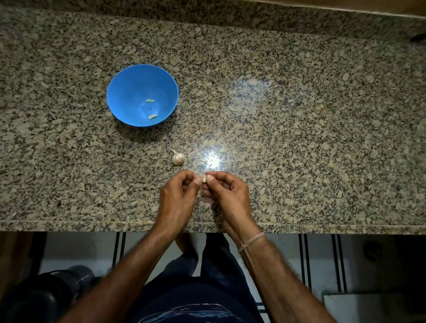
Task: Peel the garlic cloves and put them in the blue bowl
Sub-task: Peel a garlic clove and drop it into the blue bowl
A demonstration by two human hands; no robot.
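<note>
Our left hand [178, 194] and right hand [226, 193] meet over the bench's [305, 141] near edge, the fingers of both pinching one garlic clove [204, 178]. Just beyond lies the garlic bulb [178, 158]; farther back and left, the blue bowl [122, 89] holds two peeled cloves [150, 100].

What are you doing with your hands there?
A person is peeling garlic at a granite counter. Both hands, the left hand and the right hand, pinch one small garlic clove between the fingertips. Two peeled cloves already lie in the blue bowl. A garlic bulb waits on the counter just beyond the hands.
</note>
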